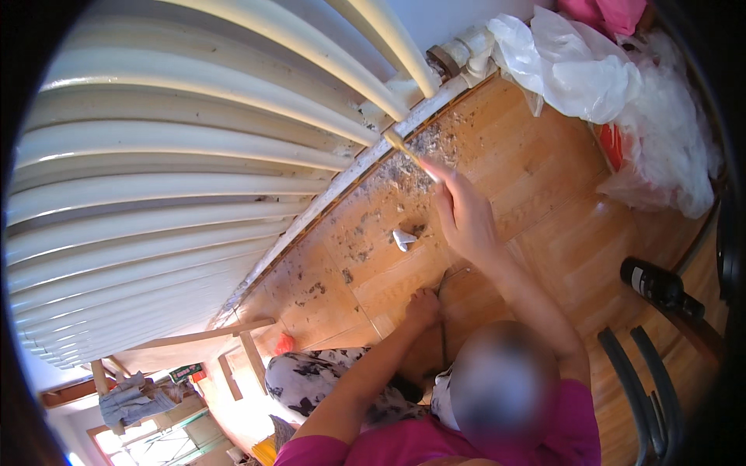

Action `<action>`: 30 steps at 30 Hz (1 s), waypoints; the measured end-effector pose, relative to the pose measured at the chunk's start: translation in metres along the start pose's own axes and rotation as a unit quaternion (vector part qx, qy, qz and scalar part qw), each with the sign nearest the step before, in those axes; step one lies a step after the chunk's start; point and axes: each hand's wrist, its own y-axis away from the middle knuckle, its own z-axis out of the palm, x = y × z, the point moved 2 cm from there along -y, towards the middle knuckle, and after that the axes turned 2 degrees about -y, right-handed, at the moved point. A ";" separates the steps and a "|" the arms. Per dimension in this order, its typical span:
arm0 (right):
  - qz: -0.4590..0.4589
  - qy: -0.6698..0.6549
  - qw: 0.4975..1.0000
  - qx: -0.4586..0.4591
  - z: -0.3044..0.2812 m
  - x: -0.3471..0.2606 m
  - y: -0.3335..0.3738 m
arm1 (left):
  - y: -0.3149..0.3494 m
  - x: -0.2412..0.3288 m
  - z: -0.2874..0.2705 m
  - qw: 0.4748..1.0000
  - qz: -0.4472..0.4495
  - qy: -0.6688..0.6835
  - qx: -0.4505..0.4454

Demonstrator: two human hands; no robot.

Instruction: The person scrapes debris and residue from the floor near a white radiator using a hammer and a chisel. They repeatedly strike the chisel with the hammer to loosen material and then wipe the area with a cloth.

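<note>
My right hand is closed round the pale handle of a small brush with a yellowish tip. That tip lies against the white ledge along the bottom of the cream radiator. Grey flakes and dust are scattered over the wood-patterned floor below it. A small crumpled white scrap lies between the debris and my left hand. My left hand is low over the floor, fingers curled, beside a thin dark line or cord. What it holds, if anything, is hidden.
White plastic bags are heaped at the upper right, next to a pipe joint. A dark bottle and a black curved frame are at the right. Wooden furniture stands at the lower left.
</note>
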 end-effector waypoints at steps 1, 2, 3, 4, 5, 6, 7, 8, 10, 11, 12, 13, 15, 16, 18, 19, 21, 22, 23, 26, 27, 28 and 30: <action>-0.028 -0.024 0.999 0.034 0.002 -0.004 -0.009 | -0.002 -0.002 0.001 1.000 0.005 0.005 0.008; 0.007 -0.028 0.999 0.023 0.006 0.005 -0.014 | -0.003 -0.003 0.003 1.000 0.010 0.006 0.002; 0.041 -0.033 0.999 0.011 0.010 0.016 -0.020 | -0.002 -0.001 0.000 1.000 0.013 0.007 -0.002; 0.072 -0.035 0.997 0.003 0.014 0.023 -0.024 | -0.001 0.003 -0.004 1.000 0.021 0.006 -0.004; 0.053 0.001 0.998 0.019 0.016 0.039 -0.016 | -0.003 0.003 0.000 1.000 0.015 0.006 -0.003; 0.101 0.029 0.994 -0.014 0.019 0.043 -0.009 | -0.007 -0.003 0.007 1.000 0.000 0.008 0.003; 0.152 0.061 0.985 -0.049 0.019 0.044 0.008 | -0.006 -0.003 0.008 1.000 -0.014 0.012 0.005; 0.203 0.093 0.971 -0.084 0.020 0.044 0.020 | -0.006 -0.004 0.007 1.000 -0.019 0.016 0.006; 0.126 0.042 0.990 -0.041 0.020 0.033 0.028 | 0.003 0.010 -0.007 1.000 -0.018 0.023 -0.001; 0.085 0.014 0.996 -0.020 0.022 0.025 0.027 | 0.001 0.010 -0.007 1.000 -0.009 0.020 0.001; 0.071 0.008 0.997 -0.024 0.028 0.016 0.021 | 0.000 0.007 -0.005 1.000 -0.003 0.016 0.003; 0.057 0.002 0.998 -0.027 0.036 0.005 0.008 | 0.000 0.004 -0.004 1.000 0.003 0.011 0.004; 0.051 -0.001 0.999 -0.018 0.052 -0.005 -0.014 | -0.002 0.002 -0.001 1.000 0.005 0.001 -0.005; 0.082 -0.008 0.996 -0.043 0.053 0.001 -0.018 | -0.004 0.004 -0.001 1.000 0.008 -0.004 -0.009; 0.145 -0.020 0.985 -0.092 0.058 0.018 -0.017 | -0.007 0.004 0.005 1.000 0.003 0.016 -0.009; 0.159 -0.005 0.983 -0.093 0.057 0.024 -0.009 | -0.008 0.004 0.004 1.000 -0.002 0.025 -0.004; 0.186 0.017 0.977 -0.102 0.054 0.032 0.021 | -0.005 0.000 0.003 1.000 -0.011 0.007 0.014; 0.198 0.022 0.975 -0.101 0.048 0.034 0.030 | -0.004 0.003 0.006 1.000 -0.009 0.000 0.016; 0.209 0.026 0.972 -0.100 0.042 0.037 0.038 | -0.005 0.006 0.008 1.000 -0.016 0.011 0.008; 0.164 0.019 0.984 -0.071 0.038 0.013 0.019 | -0.004 0.008 0.002 0.999 -0.039 0.031 -0.014; 0.135 0.016 0.989 -0.055 0.039 0.004 0.007 | -0.004 0.008 0.001 0.999 -0.041 0.031 -0.017; 0.146 0.019 0.987 -0.059 0.041 0.008 -0.001 | -0.006 0.010 -0.002 0.999 -0.038 0.030 -0.017; 0.167 0.026 0.983 -0.069 0.047 0.019 -0.011 | -0.007 0.010 -0.003 0.999 -0.027 0.029 -0.024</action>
